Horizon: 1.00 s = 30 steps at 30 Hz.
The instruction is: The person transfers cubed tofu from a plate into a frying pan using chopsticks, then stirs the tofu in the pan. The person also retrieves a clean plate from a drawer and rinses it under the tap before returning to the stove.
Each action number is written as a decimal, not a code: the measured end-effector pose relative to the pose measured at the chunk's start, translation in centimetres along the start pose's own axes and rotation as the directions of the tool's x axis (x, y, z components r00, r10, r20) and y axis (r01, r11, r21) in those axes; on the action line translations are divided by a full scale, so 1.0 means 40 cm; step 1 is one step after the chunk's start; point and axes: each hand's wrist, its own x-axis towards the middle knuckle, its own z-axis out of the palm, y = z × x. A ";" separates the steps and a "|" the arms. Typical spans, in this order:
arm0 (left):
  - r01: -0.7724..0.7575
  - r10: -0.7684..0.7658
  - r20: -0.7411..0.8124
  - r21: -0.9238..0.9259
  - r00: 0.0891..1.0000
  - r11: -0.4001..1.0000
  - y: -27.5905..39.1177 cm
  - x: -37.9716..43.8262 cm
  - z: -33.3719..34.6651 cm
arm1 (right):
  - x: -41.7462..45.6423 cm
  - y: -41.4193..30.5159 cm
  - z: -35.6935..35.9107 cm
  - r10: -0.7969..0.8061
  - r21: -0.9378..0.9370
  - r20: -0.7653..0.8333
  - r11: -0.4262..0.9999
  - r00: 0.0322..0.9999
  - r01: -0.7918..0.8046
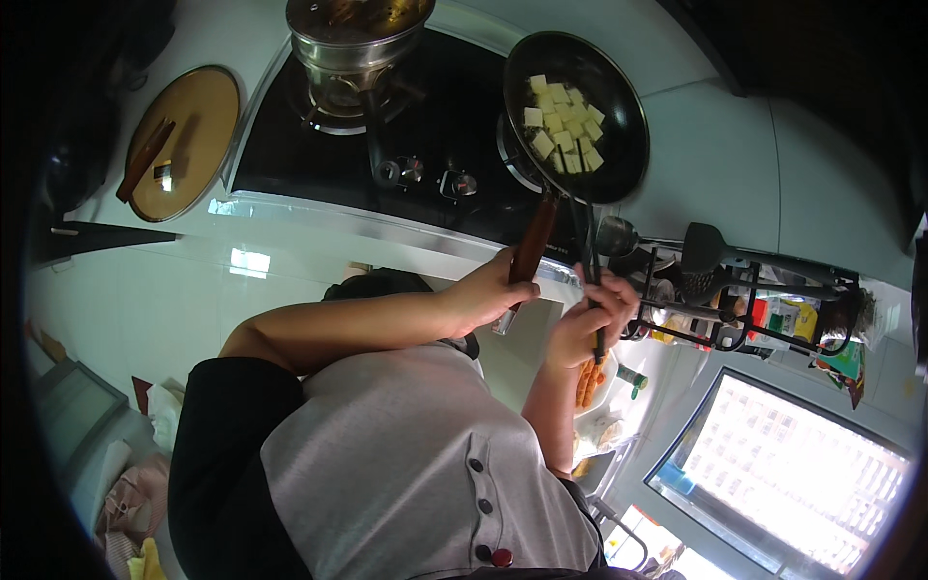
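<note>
My left hand (482,297) grips the brown handle (535,235) of a dark frying pan (625,138) over the right burner. The pan is tilted, and pale cubes (568,119), which look like tofu, lie together in it. Between the fingers of my right hand (596,315) is a pair of dark chopsticks (587,225). Their tips reach in among the cubes at the near side of the pan. Whether the tips pinch a cube I cannot tell.
A metal pot (355,54) stands on the left burner of the black gas hob (449,109). Left of the hob lies a round lid (196,145) with a brown handle. Cooking utensils (703,250) and a black rack (747,304) are at the right. Orange sausage-like food (587,384) sits near my right forearm.
</note>
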 end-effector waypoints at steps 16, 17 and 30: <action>-0.269 0.292 0.024 -0.316 0.956 0.910 0.089 -0.003 -0.010 | -0.022 -0.094 0.068 -0.030 -0.176 0.252 0.981 0.967 0.077; -0.331 0.326 -0.070 -0.310 0.943 0.891 0.093 0.009 -0.025 | -0.028 -0.101 0.067 0.077 -0.225 0.227 0.974 0.971 -0.025; 0.009 -0.014 -0.010 -0.417 1.000 0.909 0.176 0.005 -0.123 | 0.083 -0.126 0.038 0.589 0.557 0.792 -0.591 0.161 -0.584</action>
